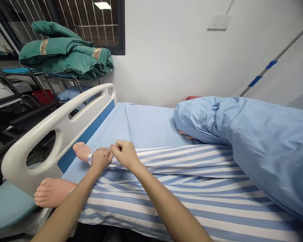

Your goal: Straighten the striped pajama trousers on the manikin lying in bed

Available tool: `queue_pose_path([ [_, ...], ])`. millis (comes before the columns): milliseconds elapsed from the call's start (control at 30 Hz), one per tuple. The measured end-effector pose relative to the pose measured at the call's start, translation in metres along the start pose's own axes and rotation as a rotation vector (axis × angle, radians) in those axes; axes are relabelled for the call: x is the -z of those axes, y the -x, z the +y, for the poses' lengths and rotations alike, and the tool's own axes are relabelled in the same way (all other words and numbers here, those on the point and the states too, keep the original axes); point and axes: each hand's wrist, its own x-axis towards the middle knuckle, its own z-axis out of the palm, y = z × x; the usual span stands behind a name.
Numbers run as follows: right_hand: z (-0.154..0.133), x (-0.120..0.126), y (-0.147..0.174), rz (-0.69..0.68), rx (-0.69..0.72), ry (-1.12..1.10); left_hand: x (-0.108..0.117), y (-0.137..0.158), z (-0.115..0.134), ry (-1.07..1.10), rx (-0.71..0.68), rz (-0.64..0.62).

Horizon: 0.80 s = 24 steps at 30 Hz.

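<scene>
Blue-and-white striped trousers (181, 195) cover both legs of a manikin lying on the bed. Near the far leg's cuff, my left hand (101, 158) is closed on the striped cloth, just above the manikin's far foot (81, 151). Close beside it, my right hand (125, 154) is curled into a fist on the same trouser leg, its thumb side almost touching the left fingers. The cloth inside the right fist is mostly hidden. The manikin's near foot (54, 192) sticks out bare, toes toward the bed's end, partly behind my left forearm.
A white footboard (73, 109) with cut-out handles closes the bed's left end. Light blue sheet (151, 124) spreads behind the legs. A bunched blue quilt (262, 134) covers the right side, with manikin fingers showing beneath it. Folded green bedding (65, 53) lies on a rack by the window.
</scene>
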Motion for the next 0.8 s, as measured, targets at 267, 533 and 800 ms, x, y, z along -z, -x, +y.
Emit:
queue_pose_path([
  [267,0.042,-0.047,-0.022,-0.024,-0.007,0.306,0.002,0.0,-0.009,-0.07,-0.053,-0.01],
  [533,0.092,-0.084,-0.017,-0.055,-0.117,0.313,0.001,-0.003,-0.001,-0.047,-0.006,-0.016],
  [800,0.102,-0.073,-0.033,0.198,-0.202,-0.49,0.029,-0.04,0.052,0.553,0.247,0.153],
])
